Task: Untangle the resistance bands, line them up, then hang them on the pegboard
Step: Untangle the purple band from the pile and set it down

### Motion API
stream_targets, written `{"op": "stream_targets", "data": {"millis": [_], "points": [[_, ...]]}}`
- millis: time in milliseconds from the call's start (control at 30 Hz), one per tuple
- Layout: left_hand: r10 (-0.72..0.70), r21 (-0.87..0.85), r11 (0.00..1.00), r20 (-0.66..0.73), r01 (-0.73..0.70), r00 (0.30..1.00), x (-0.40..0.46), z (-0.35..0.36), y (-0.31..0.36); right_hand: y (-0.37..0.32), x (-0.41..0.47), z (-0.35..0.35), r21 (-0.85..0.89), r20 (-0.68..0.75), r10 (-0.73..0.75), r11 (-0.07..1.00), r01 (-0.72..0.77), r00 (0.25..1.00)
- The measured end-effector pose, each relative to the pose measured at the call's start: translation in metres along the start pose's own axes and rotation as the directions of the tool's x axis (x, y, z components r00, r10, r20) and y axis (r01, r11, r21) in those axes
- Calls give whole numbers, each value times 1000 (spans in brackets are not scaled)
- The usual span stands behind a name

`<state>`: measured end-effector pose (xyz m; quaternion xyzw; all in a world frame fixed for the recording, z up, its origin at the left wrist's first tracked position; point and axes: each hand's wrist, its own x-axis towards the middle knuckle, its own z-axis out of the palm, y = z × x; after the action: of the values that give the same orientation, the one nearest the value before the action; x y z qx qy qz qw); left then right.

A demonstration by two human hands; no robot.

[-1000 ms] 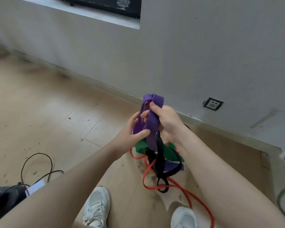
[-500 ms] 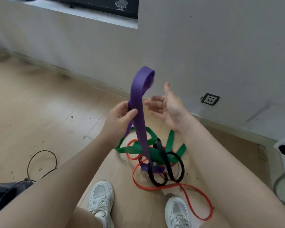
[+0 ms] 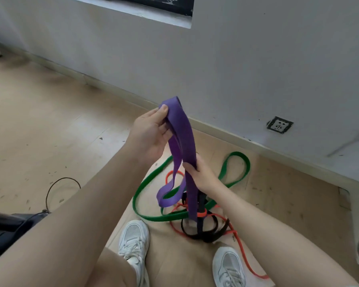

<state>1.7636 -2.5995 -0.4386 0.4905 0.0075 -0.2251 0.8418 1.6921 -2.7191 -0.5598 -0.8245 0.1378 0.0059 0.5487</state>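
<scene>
The left hand [image 3: 149,135] pinches the folded top of the purple band [image 3: 182,139], thumb pressed on it. Lower down, the right hand [image 3: 201,175] has its grip closed around the same band, which runs on into the green band [image 3: 153,216], orange band [image 3: 245,259] and black band [image 3: 211,237] tangled on the floor [image 3: 50,131].

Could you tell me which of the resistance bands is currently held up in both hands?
The purple band: the left hand pinches its top and the right hand grips lower, while the green, orange and black bands lie on the floor.
</scene>
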Motion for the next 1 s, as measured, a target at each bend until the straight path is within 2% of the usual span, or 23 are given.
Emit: {"op": "stream_targets", "data": {"millis": [67, 133, 200, 267, 300, 367, 433, 467, 567, 667, 800, 867, 933, 967, 1000], "points": [[32, -86, 996, -24, -34, 999, 4, -4, 3, -9, 4, -11, -53, 8, 23, 998, -22, 1000], [31, -80, 996, -15, -32, 999, 10, -9, -2, -24, 5, -24, 12, -69, 18, 1000, -17, 997], [-49, 117, 992, 26, 46, 998, 15, -17, -21, -43, 4, -36, 150, -178, 14, 989, 13, 984], [-207, 382, 912, 119, 147, 971, 15, -20, -38, -63, 6, -46, 297, -224, 78, 955, -8, 972], [-290, 511, 841, 148, 178, 945, 15, -22, -47, -73, 9, -49, 382, -218, 123, 924, -31, 968], [-358, 731, 679, 246, 71, 901, 12, -27, -62, -91, 15, -51, 575, -177, 207, 815, -70, 962], [-311, 810, 578, 332, -100, 891, 0, -33, -71, -111, 20, -51, 692, -135, 228, 718, -73, 964], [-278, 804, 583, 337, -121, 900, -3, -34, -72, -122, 24, -53, 714, -128, 221, 697, -65, 967], [-175, 714, 688, 336, -129, 925, -13, -33, -65, -152, 32, -64, 755, -165, 257, 654, -46, 952], [-29, 677, 714, 284, -179, 958, -11, -32, -51, -168, 36, -74, 822, -195, 285, 569, -2, 938], [-10, 632, 761, 237, -147, 971, -14, -36, -42, -139, 26, -63, 905, -104, 98, 422, 54, 990], [22, 629, 766, 182, -134, 983, -11, -37, -43, -114, 21, -54, 901, -65, 55, 432, 35, 996], [41, 636, 761, 149, -127, 988, -10, -35, -47, -97, 24, -50, 922, -72, 53, 385, 46, 996], [55, 622, 774, 125, -121, 991, -9, -33, -48, -91, 27, -49, 916, -68, 49, 399, 43, 997], [69, 596, 796, 90, -109, 994, -8, -31, -47, -83, 31, -49, 867, -81, 52, 496, 45, 995]]}}
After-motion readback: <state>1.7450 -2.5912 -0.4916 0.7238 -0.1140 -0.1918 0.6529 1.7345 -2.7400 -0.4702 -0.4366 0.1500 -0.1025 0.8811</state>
